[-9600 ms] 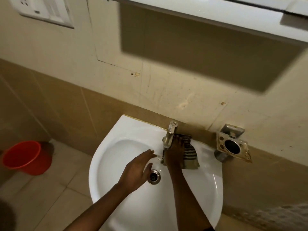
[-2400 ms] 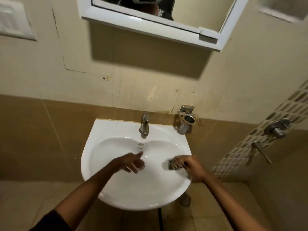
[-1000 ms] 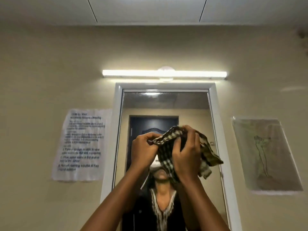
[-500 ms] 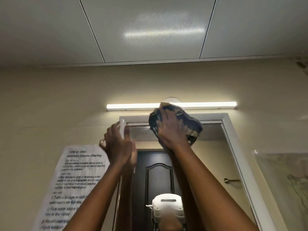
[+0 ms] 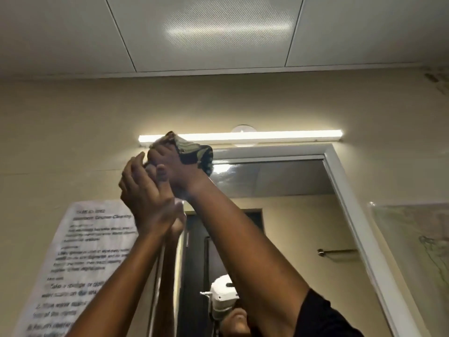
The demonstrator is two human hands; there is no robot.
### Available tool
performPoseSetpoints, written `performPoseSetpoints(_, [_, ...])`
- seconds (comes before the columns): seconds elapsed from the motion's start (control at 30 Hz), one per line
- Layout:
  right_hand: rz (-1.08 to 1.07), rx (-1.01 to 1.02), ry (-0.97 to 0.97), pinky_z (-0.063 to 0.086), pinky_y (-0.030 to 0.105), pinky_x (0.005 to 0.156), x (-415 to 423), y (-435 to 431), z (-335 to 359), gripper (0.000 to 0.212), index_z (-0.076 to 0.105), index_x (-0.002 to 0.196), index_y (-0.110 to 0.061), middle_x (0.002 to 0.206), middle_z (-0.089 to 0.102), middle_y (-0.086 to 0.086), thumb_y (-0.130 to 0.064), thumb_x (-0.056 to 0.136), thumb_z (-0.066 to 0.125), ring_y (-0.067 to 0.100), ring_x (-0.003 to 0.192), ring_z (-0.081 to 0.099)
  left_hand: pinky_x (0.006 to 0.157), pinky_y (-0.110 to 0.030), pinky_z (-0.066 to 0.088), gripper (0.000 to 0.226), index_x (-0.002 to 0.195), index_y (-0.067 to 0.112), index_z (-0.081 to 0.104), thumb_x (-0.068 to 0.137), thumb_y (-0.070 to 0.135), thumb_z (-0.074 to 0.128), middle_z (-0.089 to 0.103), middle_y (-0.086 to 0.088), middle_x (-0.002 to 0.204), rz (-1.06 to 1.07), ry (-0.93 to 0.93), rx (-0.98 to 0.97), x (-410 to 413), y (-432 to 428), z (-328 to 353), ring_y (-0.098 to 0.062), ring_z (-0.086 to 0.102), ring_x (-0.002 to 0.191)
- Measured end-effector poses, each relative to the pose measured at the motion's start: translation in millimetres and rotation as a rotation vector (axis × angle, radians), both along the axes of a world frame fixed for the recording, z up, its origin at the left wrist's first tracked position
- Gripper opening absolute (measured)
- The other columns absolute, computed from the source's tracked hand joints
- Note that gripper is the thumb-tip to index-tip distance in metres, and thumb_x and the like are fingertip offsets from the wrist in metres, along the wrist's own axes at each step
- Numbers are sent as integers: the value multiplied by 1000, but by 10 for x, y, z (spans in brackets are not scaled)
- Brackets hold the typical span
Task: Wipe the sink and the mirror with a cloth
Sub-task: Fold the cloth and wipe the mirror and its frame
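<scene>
Head view: wiping at the mirror's [image 5: 279,181] top left corner.
Right hand [image 5: 170,164] grips the bunched cloth [image 5: 194,152] there; left hand [image 5: 143,190], fingers open, steadies beside it.

Both my arms reach high overhead, my right hand [image 5: 173,164] fisted in a tight grip with its knuckles uppermost, my left hand [image 5: 145,198] open-fingered and pressed against its wrist.

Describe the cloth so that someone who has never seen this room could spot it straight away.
Find the tall white-framed mirror on the beige wall, under the long lit tube light. At the mirror's top left corner, the right hand presses a bunched cloth against the frame. It is the only dark, checked fabric there, unlike the pale printed sheet taped lower left.
</scene>
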State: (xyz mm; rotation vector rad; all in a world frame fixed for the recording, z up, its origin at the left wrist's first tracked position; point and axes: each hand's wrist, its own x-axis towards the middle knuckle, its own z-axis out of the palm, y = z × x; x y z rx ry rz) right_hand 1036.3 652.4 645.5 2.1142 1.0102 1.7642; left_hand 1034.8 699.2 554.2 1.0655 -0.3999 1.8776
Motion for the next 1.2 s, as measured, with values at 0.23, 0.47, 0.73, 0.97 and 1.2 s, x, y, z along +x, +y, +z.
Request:
performPoseSetpoints(0.23, [-208,396,-161,30,27,57,-515,-1587,22,62,58,94,-12,82,58,8,-53,96,13,23,72,54,97,-43,33,56,133,7,40,92,45,31,42,-21,137,54,27,43,14,13,-1,-36,37,123])
performPoseSetpoints(0.47, [-360,619,-382,42,43,82,-718,-2694,-25,57,64,84,-14,83,69,13,-51,96,22,33,85,61,91,-46,39,53,131,8,39,93,44,34,42,-21,135,77,9,128,-9,-52,-5,-36,39,119])
performPoseSetpoints(0.73, [-149,949,-176,49,50,89,-626,-2737,-832,43,32,132,-14,137,42,14,-36,95,40,35,113,49,86,-32,33,51,130,5,41,96,41,33,48,-23,131,-130,5,124,15,59,-9,-35,45,117])
performPoseSetpoints(0.97, [-33,1167,-37,44,46,98,-672,-2631,-2669,58,31,136,-8,130,49,17,-38,87,39,32,112,51,84,-23,33,48,127,2,44,97,40,38,56,-22,126,-216,56,113,-46,38,-15,-34,53,114])
performPoseSetpoints(1.2, [-381,1092,-208,15,48,115,-517,-2458,-1752,66,41,134,3,150,25,20,-38,85,26,34,137,25,93,-37,42,48,129,6,44,97,41,36,56,-21,127,-210,49,171,-31,78,-68,-34,53,115])
